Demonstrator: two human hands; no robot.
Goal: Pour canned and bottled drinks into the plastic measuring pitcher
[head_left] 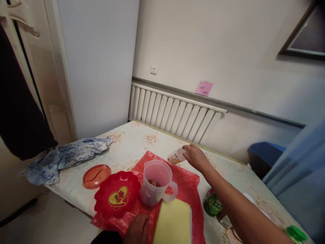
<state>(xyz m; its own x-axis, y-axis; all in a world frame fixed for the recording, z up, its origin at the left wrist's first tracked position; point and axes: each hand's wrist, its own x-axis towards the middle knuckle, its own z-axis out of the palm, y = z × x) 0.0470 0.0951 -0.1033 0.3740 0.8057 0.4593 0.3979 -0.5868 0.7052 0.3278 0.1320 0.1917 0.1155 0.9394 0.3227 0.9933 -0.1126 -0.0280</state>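
Roughly, by label:
Right hand (194,156): stretched toward the table's far edge, fingertips closed on the end of a small plastic bottle (175,156).
Small plastic bottle: tipped on its side, just past the far edge of the red plastic sheet (189,184), on the flowered tablecloth (132,142); cannot tell whether lifted clear or resting.
Handling, as a judgement: likely light, thin-walled, easily dented; smooth printed skin probably slippery; best pinched round the body near its middle, not at the tip.
Left hand (137,228): at the near edge, fingers curled, knuckles up, lying on the red sheet; cannot tell whether gripping anything.
Clear measuring jug (156,183): upright mid-sheet, handle toward the right, something dark low inside.
Red heart dish (117,195): left of the jug, touching it or nearly so.
Yellow pad (174,222): near edge, beside the left hand.
Orange lid (96,175): off the sheet, left side.
Blue cloth (63,157): crumpled at the left corner.
Green packet (212,205): under the right forearm.
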